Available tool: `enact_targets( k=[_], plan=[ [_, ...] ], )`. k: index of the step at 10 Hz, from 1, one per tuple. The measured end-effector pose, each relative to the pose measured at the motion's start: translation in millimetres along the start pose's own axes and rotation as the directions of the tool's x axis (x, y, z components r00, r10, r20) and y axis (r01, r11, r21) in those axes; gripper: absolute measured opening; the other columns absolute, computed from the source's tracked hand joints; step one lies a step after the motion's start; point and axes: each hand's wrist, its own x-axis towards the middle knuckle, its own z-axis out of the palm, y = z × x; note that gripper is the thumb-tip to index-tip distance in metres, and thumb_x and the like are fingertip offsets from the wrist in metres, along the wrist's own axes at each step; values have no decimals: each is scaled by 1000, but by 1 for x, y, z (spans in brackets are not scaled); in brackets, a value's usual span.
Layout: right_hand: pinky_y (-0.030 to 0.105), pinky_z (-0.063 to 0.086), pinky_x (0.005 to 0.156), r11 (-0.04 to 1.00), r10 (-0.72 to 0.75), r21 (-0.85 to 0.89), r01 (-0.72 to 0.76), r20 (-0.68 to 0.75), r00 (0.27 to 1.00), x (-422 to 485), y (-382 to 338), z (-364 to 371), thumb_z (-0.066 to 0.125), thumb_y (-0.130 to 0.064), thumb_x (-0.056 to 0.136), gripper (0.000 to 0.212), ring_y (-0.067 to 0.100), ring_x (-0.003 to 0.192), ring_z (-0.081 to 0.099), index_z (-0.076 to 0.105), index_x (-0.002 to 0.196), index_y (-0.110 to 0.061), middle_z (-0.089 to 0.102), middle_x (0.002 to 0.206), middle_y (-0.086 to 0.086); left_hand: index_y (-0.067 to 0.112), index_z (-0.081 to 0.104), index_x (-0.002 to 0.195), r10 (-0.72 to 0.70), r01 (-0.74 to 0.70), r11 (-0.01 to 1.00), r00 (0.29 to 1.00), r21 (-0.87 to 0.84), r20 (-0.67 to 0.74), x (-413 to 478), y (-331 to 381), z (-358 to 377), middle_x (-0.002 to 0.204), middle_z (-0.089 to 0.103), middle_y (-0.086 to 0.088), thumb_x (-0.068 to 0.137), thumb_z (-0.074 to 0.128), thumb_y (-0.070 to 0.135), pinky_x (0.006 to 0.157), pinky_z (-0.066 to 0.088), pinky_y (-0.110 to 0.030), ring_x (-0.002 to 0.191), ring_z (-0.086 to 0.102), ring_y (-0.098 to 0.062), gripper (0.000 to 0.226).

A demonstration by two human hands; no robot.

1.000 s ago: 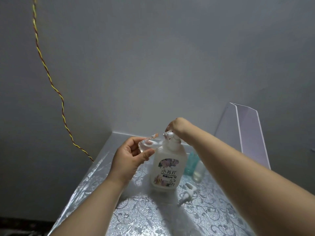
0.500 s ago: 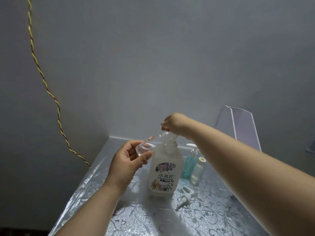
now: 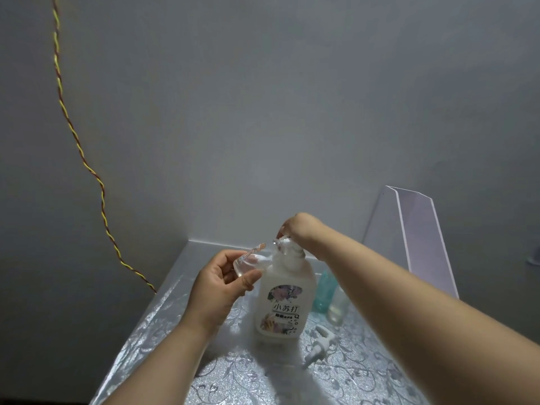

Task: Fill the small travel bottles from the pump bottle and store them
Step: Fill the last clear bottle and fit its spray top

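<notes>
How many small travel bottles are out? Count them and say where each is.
3. A clear bottle in the left hand; a teal bottle and a pale bottle stand behind the pump bottle. The right arm may hide more.

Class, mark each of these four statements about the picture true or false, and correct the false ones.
1. The right hand is on top of the pump bottle. True.
2. The left hand is empty. False: it holds a small clear container beside the spout.
3. A loose white pump lies on the table. True.
4. The pump bottle lies on its side. False: it stands upright.
</notes>
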Motion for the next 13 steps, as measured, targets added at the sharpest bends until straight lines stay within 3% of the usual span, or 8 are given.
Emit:
enact_targets(
  k=[3,5,6,7,8,10,11,13],
  plan=[
    [36,50,92,987,-57,133,94,-261,964,-17,-11,-49,50,-24,95,33,30,110,64,68,111,-1,69,114,16,13,63,98,24,-24,999,1000,-32,5,0,4,3,75,72,5,62,75,19,54,47,-15,58,57,-5,39],
    [18,51,74,990,-11,-143,13,15,1000,-9,-5,-16,42,-9,97,32,24,99,65,61,121,0,64,120,9,12,62,99,22,-21,999,1000,-29,11,-1,3,2,73,71,5,62,75,18,53,47,-15,58,58,-4,40],
    [30,48,92,959,13,-282,-2,35,999,2,-1,-10,46,-7,94,32,30,116,58,62,119,2,61,127,15,11,62,101,2,-1,1000,1000,-16,13,-1,1,3,76,72,4,62,76,17,53,47,-15,59,59,-5,41],
    [31,41,80,936,62,-348,-49,27,998,9,0,-4,53,-3,88,18,31,93,50,56,71,0,54,86,19,10,62,101,-9,9,1000,1000,6,8,0,-2,0,77,72,1,61,77,19,52,46,-16,58,59,-7,44],
    [42,45,92,938,52,-344,-40,24,998,11,0,0,57,-6,87,33,29,88,41,41,59,-11,48,94,18,10,63,100,-9,9,1000,1000,14,-5,1,-1,-3,76,72,1,60,78,19,52,46,-16,58,58,-7,43],
    [31,47,88,981,-22,-193,-4,-130,991,1,7,-5,43,-14,94,23,27,91,55,64,102,-11,62,104,15,10,62,100,-2,2,1000,1000,3,4,0,1,-1,73,71,2,60,77,19,52,46,-16,56,57,-7,44],
    [44,49,98,998,17,-50,-28,-203,979,3,1,-18,44,-27,94,33,33,108,62,66,109,-8,67,114,14,11,63,100,2,-2,1000,1000,-11,4,1,2,0,72,70,3,60,77,20,53,46,-16,56,57,-6,43],
    [35,49,98,990,-40,-142,17,-165,986,1,-8,-28,42,-19,98,32,32,113,59,64,115,-3,63,121,14,11,63,100,13,-13,1000,1000,-13,12,1,2,0,70,69,4,61,76,20,53,45,-16,56,56,-6,42]
  ],
)
